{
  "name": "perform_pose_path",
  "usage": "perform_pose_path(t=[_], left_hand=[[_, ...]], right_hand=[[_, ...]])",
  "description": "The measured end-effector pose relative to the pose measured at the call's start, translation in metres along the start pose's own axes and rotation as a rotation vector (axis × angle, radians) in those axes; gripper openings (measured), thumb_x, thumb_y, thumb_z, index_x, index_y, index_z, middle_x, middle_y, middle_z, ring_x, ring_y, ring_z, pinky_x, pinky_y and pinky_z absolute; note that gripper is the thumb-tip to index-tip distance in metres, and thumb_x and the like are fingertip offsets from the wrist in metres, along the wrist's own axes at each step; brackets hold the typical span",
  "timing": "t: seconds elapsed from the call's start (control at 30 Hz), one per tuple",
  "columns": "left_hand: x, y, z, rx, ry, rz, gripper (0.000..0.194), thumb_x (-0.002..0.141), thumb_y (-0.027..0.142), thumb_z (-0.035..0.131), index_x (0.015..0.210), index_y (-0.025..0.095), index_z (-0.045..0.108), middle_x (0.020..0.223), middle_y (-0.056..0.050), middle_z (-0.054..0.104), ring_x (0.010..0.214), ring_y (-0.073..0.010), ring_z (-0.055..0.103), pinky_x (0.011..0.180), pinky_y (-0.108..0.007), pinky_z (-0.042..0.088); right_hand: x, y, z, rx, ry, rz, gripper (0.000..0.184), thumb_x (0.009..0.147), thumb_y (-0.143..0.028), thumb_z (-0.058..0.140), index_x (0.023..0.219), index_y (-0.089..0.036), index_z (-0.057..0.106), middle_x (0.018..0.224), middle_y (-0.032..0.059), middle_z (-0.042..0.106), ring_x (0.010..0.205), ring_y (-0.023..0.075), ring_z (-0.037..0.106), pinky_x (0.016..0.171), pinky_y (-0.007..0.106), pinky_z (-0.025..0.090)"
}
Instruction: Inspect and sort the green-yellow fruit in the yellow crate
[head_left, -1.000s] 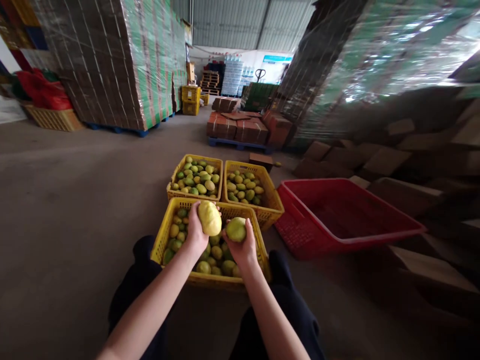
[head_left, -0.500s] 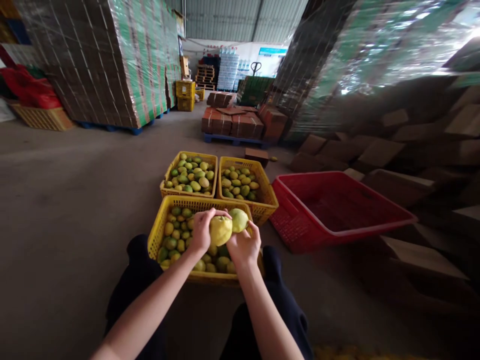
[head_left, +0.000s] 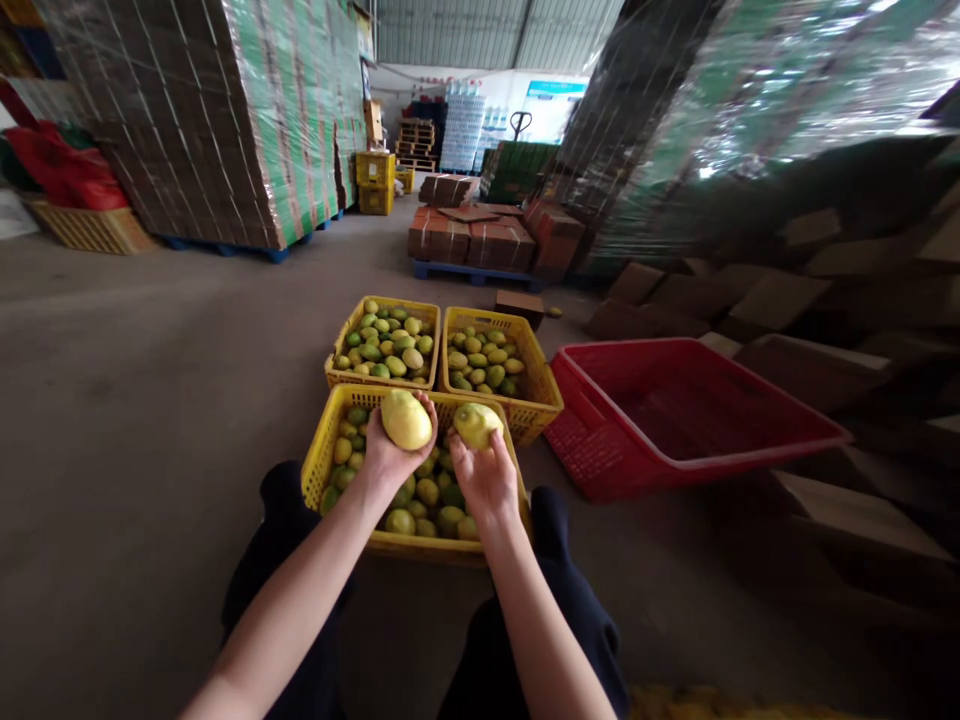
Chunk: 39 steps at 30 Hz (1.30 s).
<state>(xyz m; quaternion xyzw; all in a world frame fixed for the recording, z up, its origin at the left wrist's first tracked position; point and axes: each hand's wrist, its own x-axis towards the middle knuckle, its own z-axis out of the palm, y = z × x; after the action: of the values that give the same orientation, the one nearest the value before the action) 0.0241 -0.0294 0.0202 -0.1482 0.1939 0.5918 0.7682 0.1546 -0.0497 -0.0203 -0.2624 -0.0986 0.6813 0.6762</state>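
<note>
My left hand (head_left: 391, 458) is turned palm up with its fingers curled round a yellow lemon (head_left: 406, 420). In my right hand (head_left: 486, 474) sits another lemon (head_left: 478, 426), yellow-green, held at the fingertips. Both hands are above the near yellow crate (head_left: 318, 450), apart from each other. Many green and yellow lemons (head_left: 427, 491) fill that crate, partly hidden by my hands and forearms.
Behind the near crate stand two more yellow crates of lemons, a left one (head_left: 328, 366) and a right one (head_left: 546, 392). A red basket (head_left: 592, 440) is at the right, beside piled cardboard boxes (head_left: 814, 360). Farther off, flat cartons (head_left: 469, 240) lie on a blue pallet (head_left: 472, 272).
My hands have moved apart, the left one going left and up. Both lemons have been turned, and the left wrist has rolled palm up. The view has shifted slightly.
</note>
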Motion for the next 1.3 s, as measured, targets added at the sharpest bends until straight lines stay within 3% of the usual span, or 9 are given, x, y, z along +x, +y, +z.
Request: perform_pose_path(t=[0.27,0.4,0.5,0.63,0.73,0.83,0.97,1.13,1.3], left_hand=[[0.006,0.008,0.007,0.264,-0.052,0.075,0.030,0.102,0.039,0.042,0.106,0.021,0.065,0.087,-0.005,0.072,0.081,-0.0204,0.070,0.081,-0.040,0.060],[0.002,0.007,0.004,0.149,-0.123,-0.014,0.035,0.098,0.049,0.049,0.095,0.018,0.064,0.083,-0.007,0.070,0.081,-0.0207,0.070,0.072,-0.034,0.061],[0.001,0.007,0.002,0.052,-0.085,-0.025,0.038,0.096,0.050,0.048,0.098,0.017,0.066,0.081,-0.008,0.070,0.075,-0.0205,0.070,0.065,-0.031,0.061],[0.004,0.009,0.004,0.051,0.026,0.058,0.039,0.098,0.040,0.036,0.108,0.018,0.066,0.078,-0.007,0.069,0.072,-0.0221,0.069,0.072,-0.044,0.063],[0.005,0.010,0.006,0.121,0.002,0.081,0.036,0.100,0.028,0.033,0.118,0.021,0.064,0.090,-0.008,0.073,0.084,-0.0239,0.072,0.079,-0.050,0.063],[0.005,0.009,0.005,0.144,-0.116,0.026,0.035,0.101,0.031,0.037,0.124,0.021,0.061,0.104,-0.011,0.073,0.097,-0.0264,0.073,0.077,-0.045,0.064],[0.002,0.008,0.004,0.082,-0.228,-0.076,0.048,0.101,0.051,0.042,0.126,0.015,0.059,0.102,-0.014,0.072,0.100,-0.0268,0.073,0.071,-0.033,0.065],[0.000,0.010,0.005,0.013,-0.199,-0.075,0.053,0.097,0.061,0.045,0.112,0.013,0.064,0.084,-0.008,0.071,0.072,-0.0176,0.071,0.063,-0.027,0.061],[0.007,0.014,0.004,0.163,-0.153,0.004,0.044,0.103,0.047,0.033,0.107,0.020,0.068,0.081,-0.004,0.072,0.071,-0.0195,0.071,0.057,-0.029,0.057]], right_hand=[[0.011,0.006,-0.004,-0.173,-0.040,0.157,0.036,0.086,-0.056,0.065,0.088,-0.021,0.073,0.075,0.0021,0.075,0.057,0.0140,0.063,0.052,0.023,0.052],[0.015,0.013,-0.003,-0.156,0.019,0.159,0.036,0.086,-0.056,0.065,0.085,-0.020,0.073,0.072,0.0012,0.074,0.054,0.0127,0.062,0.054,0.022,0.053],[0.013,0.015,-0.003,-0.144,0.013,0.191,0.040,0.085,-0.058,0.063,0.083,-0.019,0.073,0.069,0.0038,0.074,0.055,0.0145,0.063,0.055,0.024,0.054],[0.009,0.012,-0.002,-0.127,0.007,0.200,0.036,0.082,-0.054,0.067,0.083,-0.018,0.072,0.069,0.0055,0.073,0.058,0.0173,0.065,0.054,0.027,0.056],[0.009,0.009,-0.001,-0.100,0.044,0.183,0.030,0.082,-0.047,0.068,0.086,-0.018,0.073,0.070,0.0046,0.073,0.059,0.0170,0.066,0.051,0.025,0.055],[0.011,0.009,-0.001,-0.078,0.061,0.189,0.027,0.083,-0.044,0.067,0.086,-0.017,0.072,0.069,0.0047,0.073,0.061,0.0168,0.067,0.051,0.024,0.055],[0.012,0.009,-0.003,-0.109,0.022,0.228,0.029,0.083,-0.045,0.068,0.084,-0.016,0.071,0.067,0.0076,0.073,0.055,0.0176,0.066,0.049,0.025,0.055],[0.012,0.008,-0.003,-0.078,0.030,0.208,0.023,0.084,-0.042,0.068,0.085,-0.019,0.070,0.071,0.0052,0.074,0.061,0.0184,0.068,0.050,0.026,0.057],[0.012,0.007,-0.004,-0.067,0.058,0.141,0.028,0.081,-0.047,0.071,0.088,-0.020,0.069,0.075,0.0030,0.073,0.066,0.0173,0.069,0.049,0.024,0.053]])
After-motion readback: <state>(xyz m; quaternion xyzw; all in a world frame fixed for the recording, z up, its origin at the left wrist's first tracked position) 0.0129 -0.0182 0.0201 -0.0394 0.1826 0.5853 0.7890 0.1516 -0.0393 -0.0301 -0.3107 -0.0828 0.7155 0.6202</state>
